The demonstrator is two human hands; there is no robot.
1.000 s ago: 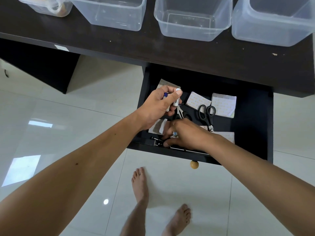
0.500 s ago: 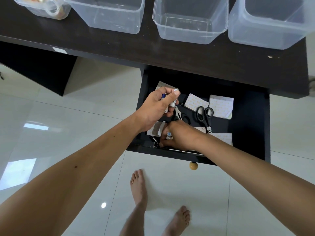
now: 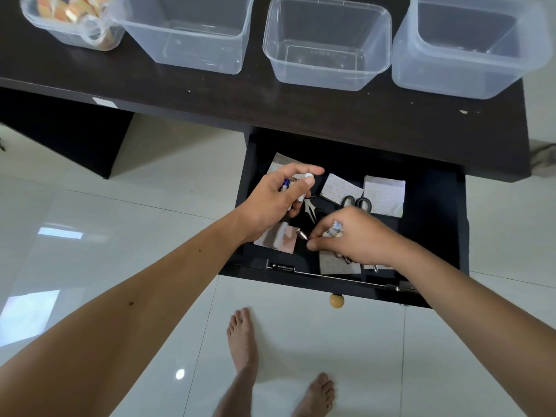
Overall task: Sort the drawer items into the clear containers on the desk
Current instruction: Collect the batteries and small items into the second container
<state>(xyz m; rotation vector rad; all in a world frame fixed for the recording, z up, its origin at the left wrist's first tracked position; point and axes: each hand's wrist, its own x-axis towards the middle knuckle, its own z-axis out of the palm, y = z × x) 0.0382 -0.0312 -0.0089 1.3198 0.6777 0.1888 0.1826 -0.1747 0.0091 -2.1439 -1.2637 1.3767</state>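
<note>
home rm, bare feet (image 3: pixel 243 341), tiled floor (image 3: pixel 90 221), desk (image 3: pixel 301 112)

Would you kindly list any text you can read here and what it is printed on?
Black battery at the drawer front: pale lettering, too blurred to read with certainty.
Batteries in the left hand: print too small to read.
Paper cards: faint pattern, no legible words.
Nothing else bears text.

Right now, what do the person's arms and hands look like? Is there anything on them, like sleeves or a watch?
Both arms are bare as far up as the picture shows: no sleeves, watch or bracelet. The left hand and right hand wear no gloves, and no rings show. The left forearm has a few small dark spots. The feet below are bare too.
</note>
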